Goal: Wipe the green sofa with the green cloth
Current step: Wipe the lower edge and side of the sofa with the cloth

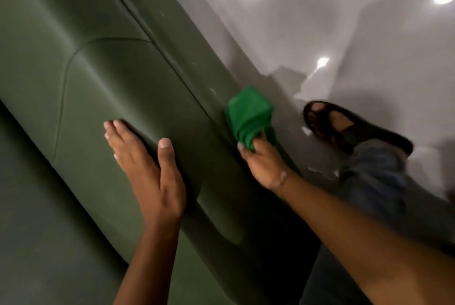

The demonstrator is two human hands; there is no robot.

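Observation:
The dark green sofa [93, 83] fills the left and middle of the head view, its stitched cushions running diagonally. My left hand [147, 169] lies flat on a cushion edge with fingers spread and thumb out, holding nothing. My right hand [263, 164] is closed on the bunched end of a bright green cloth [248, 115]. The cloth fans out against the sofa's lower front edge, close to the floor.
A glossy pale grey floor [344, 21] stretches to the right, reflecting ceiling lights. My foot in a black sandal [344, 127] and a jeans leg [374, 181] stand just right of the cloth. Small white scraps [307, 131] lie on the floor near the sandal.

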